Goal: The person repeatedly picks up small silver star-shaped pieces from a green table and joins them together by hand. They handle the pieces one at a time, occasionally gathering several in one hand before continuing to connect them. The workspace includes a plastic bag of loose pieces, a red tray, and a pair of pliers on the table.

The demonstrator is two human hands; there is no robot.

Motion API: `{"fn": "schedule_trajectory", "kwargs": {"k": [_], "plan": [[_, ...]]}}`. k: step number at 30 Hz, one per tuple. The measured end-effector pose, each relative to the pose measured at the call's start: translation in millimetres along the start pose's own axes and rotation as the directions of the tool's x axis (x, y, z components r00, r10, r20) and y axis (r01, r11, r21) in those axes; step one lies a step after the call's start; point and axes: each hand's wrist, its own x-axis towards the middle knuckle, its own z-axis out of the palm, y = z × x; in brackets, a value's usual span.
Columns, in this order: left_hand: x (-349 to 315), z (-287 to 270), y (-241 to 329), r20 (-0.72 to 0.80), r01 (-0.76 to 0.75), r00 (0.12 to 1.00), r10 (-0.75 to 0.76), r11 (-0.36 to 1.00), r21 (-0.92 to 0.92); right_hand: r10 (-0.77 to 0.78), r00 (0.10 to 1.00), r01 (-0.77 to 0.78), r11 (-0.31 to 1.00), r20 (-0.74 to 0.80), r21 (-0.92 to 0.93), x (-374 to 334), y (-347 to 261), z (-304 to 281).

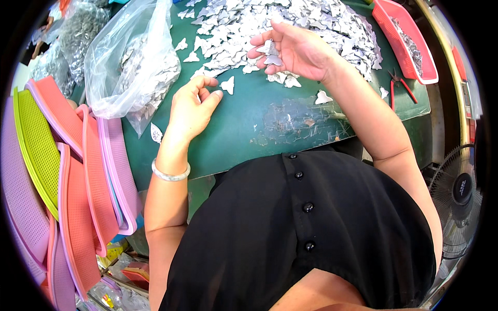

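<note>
My right hand [298,54] is turned palm up over the near edge of a large heap of silvery butterfly-shaped metal pieces [233,36]. A few butterfly pieces [271,53] lie on its bent fingers. My left hand [193,106] is at the heap's left front edge, back of the hand up. Its thumb and index finger are apart with nothing visible between them; the other fingers are partly hidden. Beside those fingertips lies a single butterfly piece [227,85]. Another loose piece [323,97] lies below my right wrist.
A clear plastic bag [129,67] of metal pieces stands left on the green table [228,140]. At right are a pink basket [381,15] with small metal parts and red-handled pliers [399,88]. Stacked coloured baskets [39,150] crowd the left; a fan [456,189] stands lower right.
</note>
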Motion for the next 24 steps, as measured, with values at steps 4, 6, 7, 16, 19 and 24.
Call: {"fn": "schedule_trajectory", "kwargs": {"k": [4, 6, 7, 16, 19, 24], "plan": [[0, 2, 2, -0.013, 0.009, 1.000, -0.009, 1.000, -0.006, -0.005, 1.000, 0.006, 1.000, 0.014, -0.014, -1, 2, -1], [0, 3, 3, -0.013, 0.019, 1.000, -0.019, 1.000, -0.017, -0.004, 1.000, 0.004, 1.000, 0.014, -0.006, -3, 1, 2], [0, 3, 5, -0.014, 0.018, 1.000, -0.018, 1.000, -0.016, -0.004, 1.000, 0.004, 1.000, 0.022, 0.002, -3, 1, 2], [0, 5, 7, 0.101, 0.057, 0.995, -0.027, 0.947, -0.316, -0.010, 0.999, 0.009, 1.000, 0.042, 0.021, -8, 1, 6], [3, 7, 7, 0.265, 0.218, 0.964, -0.019, 0.625, -0.750, -0.020, 0.999, 0.020, 1.000, 0.037, 0.022, -12, 1, 9], [8, 15, 19, 0.384, 0.376, 0.920, 0.081, 0.101, -0.921, -0.027, 0.999, 0.031, 0.995, 0.034, -0.099, -21, 3, 14]]}}
